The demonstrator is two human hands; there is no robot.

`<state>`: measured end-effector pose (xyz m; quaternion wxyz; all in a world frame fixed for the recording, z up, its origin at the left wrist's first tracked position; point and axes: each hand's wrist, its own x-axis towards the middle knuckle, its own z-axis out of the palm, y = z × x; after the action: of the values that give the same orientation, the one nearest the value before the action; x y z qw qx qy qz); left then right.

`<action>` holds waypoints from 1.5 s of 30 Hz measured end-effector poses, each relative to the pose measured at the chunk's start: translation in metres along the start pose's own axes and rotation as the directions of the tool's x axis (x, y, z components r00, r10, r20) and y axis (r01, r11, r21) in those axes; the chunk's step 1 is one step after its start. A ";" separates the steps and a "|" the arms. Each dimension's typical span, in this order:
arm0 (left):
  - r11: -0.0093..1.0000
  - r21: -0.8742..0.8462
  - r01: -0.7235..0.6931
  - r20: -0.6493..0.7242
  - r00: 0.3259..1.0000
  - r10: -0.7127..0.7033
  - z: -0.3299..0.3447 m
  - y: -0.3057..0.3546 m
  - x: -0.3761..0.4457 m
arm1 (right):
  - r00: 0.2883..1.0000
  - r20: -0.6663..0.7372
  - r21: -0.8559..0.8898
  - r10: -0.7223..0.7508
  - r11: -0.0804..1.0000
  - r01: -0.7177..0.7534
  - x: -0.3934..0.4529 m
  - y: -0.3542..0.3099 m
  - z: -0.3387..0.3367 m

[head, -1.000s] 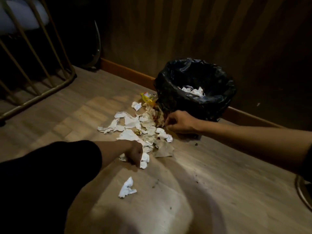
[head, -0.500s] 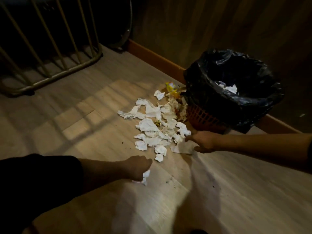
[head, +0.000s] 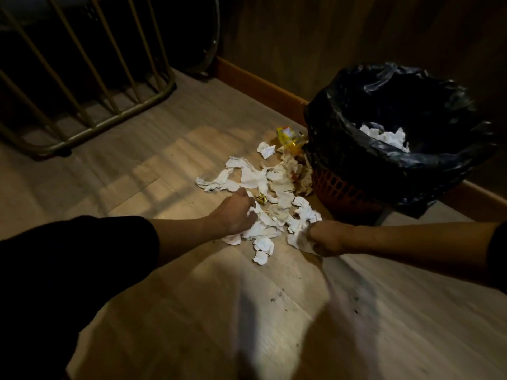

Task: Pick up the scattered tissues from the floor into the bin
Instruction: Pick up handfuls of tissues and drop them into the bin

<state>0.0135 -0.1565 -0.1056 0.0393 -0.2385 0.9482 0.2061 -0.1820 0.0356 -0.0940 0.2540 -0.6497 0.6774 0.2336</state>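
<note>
tissues point(head: 270, 187) | left hand point(head: 236, 215) grip: curled on pile | right hand point(head: 325, 238) grip: clutching tissue

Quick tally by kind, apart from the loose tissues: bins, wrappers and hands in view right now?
Bin with black liner: 1
Yellow wrapper: 1
Small gold wrapper: 1
Hands, left hand and right hand, each gripping tissues: 2
Total: 5

The scattered tissues point(head: 263, 193) lie on the floor point(head: 170, 160) just left of the bin point(head: 397, 149), between the left hand point(head: 237, 213) and right hand point(head: 327, 237), with more tissues point(head: 386, 135) inside the bin.
</note>
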 end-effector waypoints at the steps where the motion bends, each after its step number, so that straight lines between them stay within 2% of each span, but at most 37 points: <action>1: 0.999 0.034 -0.024 0.031 0.999 0.023 0.008 0.006 0.000 | 0.999 -0.047 -0.010 0.005 1.000 -0.005 -0.001 0.000 0.000; 4: 0.963 0.245 -0.115 0.184 0.980 0.071 0.029 0.022 0.002 | 0.984 -0.171 0.028 0.038 0.999 -0.034 -0.008 0.009 0.000; 6: 0.967 0.228 -0.115 0.222 0.973 0.064 0.037 0.026 0.008 | 0.970 -0.230 0.071 0.076 0.996 -0.061 -0.009 0.015 0.000; 8: 0.989 0.128 -0.075 0.194 0.980 0.049 0.034 0.026 0.016 | 0.950 -0.279 0.132 0.139 0.986 -0.106 -0.007 0.023 0.000; 12: 0.998 -0.061 -0.016 0.056 0.998 0.020 0.008 0.019 0.025 | 0.896 -0.394 0.291 0.202 0.953 -0.086 -0.002 0.036 -0.009; 15: 0.982 -0.188 -0.013 -0.035 0.999 0.007 -0.012 0.009 0.016 | 0.897 -0.379 0.321 0.228 0.941 -0.103 0.013 0.041 -0.016; 18: 0.986 -0.164 -0.020 -0.101 0.995 0.003 -0.020 -0.006 0.003 | 0.901 -0.347 0.332 0.259 0.933 -0.141 0.032 0.041 -0.016; 21: 0.993 -0.121 -0.002 -0.112 0.994 -0.011 -0.026 -0.021 -0.009 | 0.955 -0.217 0.206 0.203 0.966 -0.159 0.050 0.033 -0.015; 23: 0.993 -0.118 -0.022 -0.120 0.993 0.008 -0.027 -0.028 -0.017 | 0.969 -0.163 0.199 0.186 0.968 -0.152 0.054 0.028 -0.014; 27: 0.990 -0.087 0.113 -0.071 0.990 -0.119 -0.018 -0.035 -0.019 | 0.987 -0.140 0.178 0.078 0.983 -0.052 0.059 0.019 -0.003; 30: 0.981 -0.014 0.193 0.066 0.979 -0.192 -0.003 -0.033 -0.017 | 0.982 -0.177 0.148 0.057 0.988 -0.031 0.050 0.013 0.000; 34: 0.989 0.145 0.026 0.225 0.973 -0.059 0.019 -0.022 -0.015 | 0.954 -0.298 0.190 0.040 0.982 0.018 0.023 0.012 0.000; 37: 0.982 0.157 -0.106 0.250 0.966 0.064 0.036 -0.023 -0.010 | 0.934 -0.340 0.053 -0.107 0.990 0.133 0.006 0.004 0.002; 39: 0.971 0.167 -0.169 0.276 0.954 0.118 0.046 -0.025 -0.007 | 0.929 -0.287 -0.041 -0.233 0.972 0.231 0.001 -0.005 0.007; 42: 0.957 0.176 -0.229 0.220 0.957 0.189 0.051 -0.026 -0.007 | 0.897 -0.228 -0.034 -0.379 0.924 0.381 -0.001 -0.019 0.017; 45: 0.972 0.098 -0.213 0.167 0.967 0.194 0.045 -0.031 -0.013 | 0.851 -0.188 -0.086 -0.491 0.871 0.484 0.005 -0.027 0.030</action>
<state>0.0384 -0.1576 -0.1561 0.1058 -0.1202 0.9720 0.1722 -0.1540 0.0495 -0.1198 0.2228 -0.8248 0.5087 0.1057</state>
